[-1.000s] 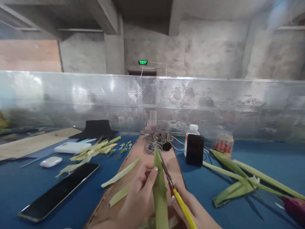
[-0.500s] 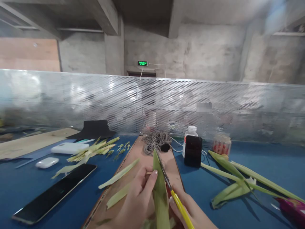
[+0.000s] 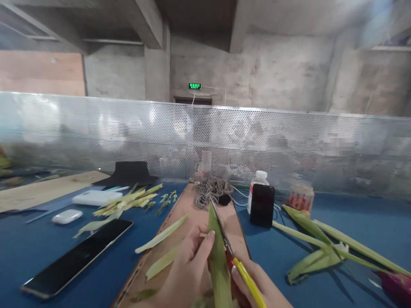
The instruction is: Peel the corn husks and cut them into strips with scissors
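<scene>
My left hand (image 3: 192,261) pinches a long green corn husk leaf (image 3: 220,269) between thumb and fingers, its pointed tip facing away from me. In my right hand (image 3: 257,278) is a pair of scissors (image 3: 247,278) with yellow and red handles. Their metal blades lie along the right edge of the leaf, near its tip. Beneath both hands is a cardboard strip (image 3: 180,214). Two pale cut husk pieces, one farther off (image 3: 162,234) and one nearer (image 3: 160,263), rest on it to the left of my left hand.
Tangled grey cord (image 3: 212,190) lies at the cardboard's far end. A black phone (image 3: 262,205) leans on a white bottle (image 3: 260,176), beside a jar (image 3: 301,197). More husk leaves (image 3: 316,256) spread right. Leftward are a large phone (image 3: 80,256), white case (image 3: 67,216) and husk bundle (image 3: 128,201).
The whole view has shifted slightly, so everything appears a little farther right. Both hands keep their grip, and the scissors stay at the leaf's right edge.
</scene>
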`<action>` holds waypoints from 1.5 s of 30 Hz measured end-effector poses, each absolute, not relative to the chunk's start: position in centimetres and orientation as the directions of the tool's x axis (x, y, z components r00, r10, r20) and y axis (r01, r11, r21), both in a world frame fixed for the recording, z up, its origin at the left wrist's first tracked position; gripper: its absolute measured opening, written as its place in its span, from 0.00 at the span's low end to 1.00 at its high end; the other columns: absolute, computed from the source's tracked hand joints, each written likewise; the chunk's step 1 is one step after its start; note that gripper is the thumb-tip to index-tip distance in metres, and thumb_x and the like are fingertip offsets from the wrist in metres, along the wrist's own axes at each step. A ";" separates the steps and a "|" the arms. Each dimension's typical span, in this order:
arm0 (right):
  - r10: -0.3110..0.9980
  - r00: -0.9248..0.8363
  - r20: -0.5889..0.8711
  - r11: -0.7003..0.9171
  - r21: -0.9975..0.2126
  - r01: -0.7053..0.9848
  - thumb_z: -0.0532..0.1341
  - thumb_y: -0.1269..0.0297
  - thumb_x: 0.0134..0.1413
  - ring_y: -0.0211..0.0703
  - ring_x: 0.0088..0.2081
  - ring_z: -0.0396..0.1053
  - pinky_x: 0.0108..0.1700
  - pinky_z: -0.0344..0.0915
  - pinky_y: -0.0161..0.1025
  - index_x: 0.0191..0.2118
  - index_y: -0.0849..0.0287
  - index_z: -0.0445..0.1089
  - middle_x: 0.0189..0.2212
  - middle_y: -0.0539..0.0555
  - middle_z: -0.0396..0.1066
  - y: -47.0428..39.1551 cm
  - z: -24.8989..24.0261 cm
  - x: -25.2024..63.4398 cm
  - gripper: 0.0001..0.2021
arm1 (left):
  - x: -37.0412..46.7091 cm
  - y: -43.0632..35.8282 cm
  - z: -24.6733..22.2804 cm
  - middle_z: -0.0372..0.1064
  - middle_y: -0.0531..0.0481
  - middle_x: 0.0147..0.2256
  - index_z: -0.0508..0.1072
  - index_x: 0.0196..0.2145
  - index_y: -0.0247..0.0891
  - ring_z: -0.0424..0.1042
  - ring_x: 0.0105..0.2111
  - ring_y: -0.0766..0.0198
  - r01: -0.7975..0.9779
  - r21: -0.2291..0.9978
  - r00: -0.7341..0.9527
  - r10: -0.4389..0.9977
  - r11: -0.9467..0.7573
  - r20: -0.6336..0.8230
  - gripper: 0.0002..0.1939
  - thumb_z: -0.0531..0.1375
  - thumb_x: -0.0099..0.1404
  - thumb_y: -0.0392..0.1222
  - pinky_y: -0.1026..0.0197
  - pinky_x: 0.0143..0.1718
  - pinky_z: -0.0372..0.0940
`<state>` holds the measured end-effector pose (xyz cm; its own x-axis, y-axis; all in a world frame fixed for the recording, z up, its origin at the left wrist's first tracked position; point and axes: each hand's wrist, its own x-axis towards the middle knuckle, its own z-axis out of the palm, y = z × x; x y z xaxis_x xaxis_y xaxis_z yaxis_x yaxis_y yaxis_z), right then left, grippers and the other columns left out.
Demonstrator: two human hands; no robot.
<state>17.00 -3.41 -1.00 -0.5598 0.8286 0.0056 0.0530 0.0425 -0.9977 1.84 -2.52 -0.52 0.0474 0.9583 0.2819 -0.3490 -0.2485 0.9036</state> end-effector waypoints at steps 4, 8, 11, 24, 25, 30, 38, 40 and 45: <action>0.830 -0.558 0.004 0.043 -0.997 0.057 0.56 0.45 0.47 0.39 0.28 0.69 0.34 0.67 0.35 0.43 0.59 0.65 0.26 0.50 0.69 -2.7 -0.8 17.0 0.24 | 1.7 -2.6 -0.1 0.63 0.56 0.22 0.60 0.27 0.38 0.64 0.23 0.69 -0.314 0.914 0.026 0.960 -0.256 0.278 0.11 0.55 0.58 0.49 0.67 0.26 0.59; 0.835 -0.550 0.015 0.061 -0.996 0.065 0.51 0.44 0.49 0.39 0.25 0.68 0.27 0.67 0.35 0.38 0.59 0.67 0.22 0.49 0.67 0.8 0.5 15.4 0.23 | 1.7 -2.4 0.2 0.62 0.56 0.18 0.62 0.29 0.38 0.63 0.19 0.68 -0.312 0.923 0.031 0.968 -0.226 0.248 0.12 0.56 0.57 0.50 0.67 0.21 0.57; 0.837 -0.547 0.020 0.073 -0.994 0.076 0.47 0.47 0.53 0.38 0.26 0.68 0.25 0.66 0.34 0.38 0.59 0.67 0.24 0.49 0.67 3.5 1.3 13.3 0.22 | 1.7 -2.4 0.4 0.59 0.58 0.16 0.62 0.28 0.38 0.61 0.18 0.70 -0.362 0.906 0.051 0.966 -0.217 0.252 0.12 0.55 0.57 0.50 0.69 0.20 0.56; 0.840 -0.534 0.097 0.191 -0.974 0.123 0.52 0.56 0.56 0.43 0.37 0.67 0.36 0.65 0.40 0.41 0.62 0.66 0.36 0.52 0.67 0.1 1.8 14.8 0.16 | 1.9 -3.2 1.4 0.61 0.59 0.17 0.61 0.26 0.37 0.62 0.19 0.73 -0.476 0.863 0.006 0.980 -0.170 0.197 0.15 0.60 0.53 0.51 0.71 0.23 0.58; 0.835 -0.541 0.104 0.203 -0.971 0.127 0.52 0.52 0.54 0.42 0.34 0.66 0.34 0.65 0.37 0.37 0.62 0.67 0.32 0.51 0.68 -0.6 1.6 15.2 0.17 | 1.9 -3.3 1.4 0.61 0.59 0.17 0.61 0.25 0.37 0.62 0.19 0.73 -0.479 0.862 0.003 0.982 -0.165 0.190 0.15 0.60 0.53 0.50 0.71 0.22 0.57; 0.808 -0.572 0.143 0.261 -0.957 0.129 0.56 0.43 0.43 0.38 0.27 0.63 0.30 0.63 0.34 0.31 0.62 0.67 0.23 0.50 0.64 -2.9 0.7 16.5 0.23 | 1.9 -3.2 1.4 0.58 0.60 0.15 0.59 0.23 0.37 0.58 0.16 0.75 -0.472 0.870 -0.002 0.986 -0.147 0.165 0.15 0.60 0.53 0.49 0.72 0.19 0.55; 0.796 -0.578 0.181 0.311 -0.941 0.133 0.55 0.41 0.42 0.41 0.30 0.63 0.32 0.63 0.35 0.30 0.60 0.65 0.23 0.51 0.63 -3.0 1.3 16.2 0.23 | 1.9 -3.3 1.5 0.56 0.61 0.15 0.58 0.23 0.38 0.57 0.16 0.74 -0.417 0.892 -0.045 0.984 -0.174 0.171 0.17 0.61 0.51 0.51 0.72 0.18 0.54; 0.798 -0.573 0.184 0.316 -0.939 0.138 0.55 0.42 0.42 0.41 0.29 0.63 0.32 0.63 0.35 0.30 0.59 0.65 0.23 0.50 0.62 -3.1 1.3 16.2 0.22 | 1.9 -3.3 1.5 0.56 0.61 0.16 0.58 0.23 0.38 0.57 0.17 0.74 -0.402 0.899 -0.059 0.985 -0.174 0.165 0.17 0.61 0.51 0.51 0.71 0.19 0.55; 0.810 -0.558 0.179 0.313 -0.937 0.154 0.53 0.40 0.44 0.38 0.26 0.61 0.29 0.62 0.34 0.28 0.60 0.65 0.21 0.50 0.60 -2.8 0.6 16.3 0.24 | 1.9 -3.2 1.6 0.55 0.60 0.16 0.58 0.22 0.38 0.56 0.16 0.73 -0.373 0.909 -0.055 0.982 -0.187 0.179 0.17 0.60 0.51 0.52 0.71 0.18 0.54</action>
